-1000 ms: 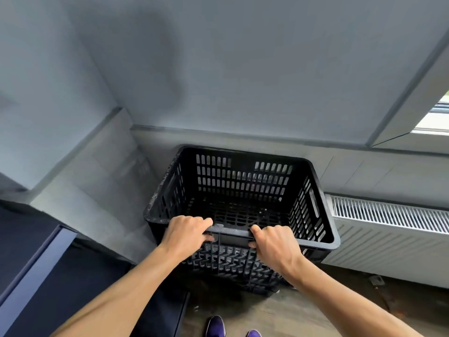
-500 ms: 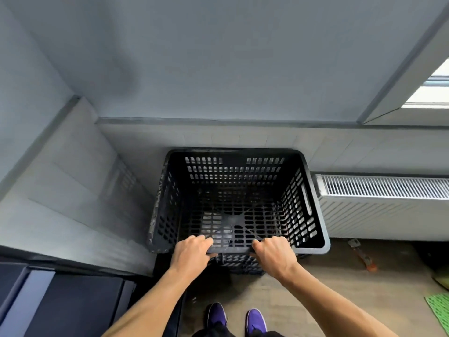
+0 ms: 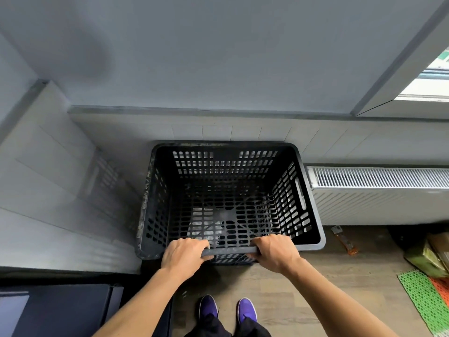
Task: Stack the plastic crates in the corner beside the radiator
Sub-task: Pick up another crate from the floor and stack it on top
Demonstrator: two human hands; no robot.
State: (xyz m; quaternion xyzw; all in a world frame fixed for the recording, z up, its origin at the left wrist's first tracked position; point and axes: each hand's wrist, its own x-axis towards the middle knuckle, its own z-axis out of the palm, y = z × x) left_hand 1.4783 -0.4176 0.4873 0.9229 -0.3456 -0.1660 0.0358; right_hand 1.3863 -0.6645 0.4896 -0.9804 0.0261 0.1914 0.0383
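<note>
No writing can be read anywhere in view.
The crumpled green and brown packaging (image 3: 428, 257) on the floor at the right edge is too blurred to show any lettering. The green patch seen through the window (image 3: 444, 56) at the upper right is too small to make out.

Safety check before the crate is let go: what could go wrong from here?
1. The left hand and right hand grip only the near rim of the crate, so its far side may tip or drop.
2. Fingers curled round that rim could get pinched as the crate settles. What lies beneath it is unclear.
3. Its right side sits close to the radiator and might knock it.
</note>
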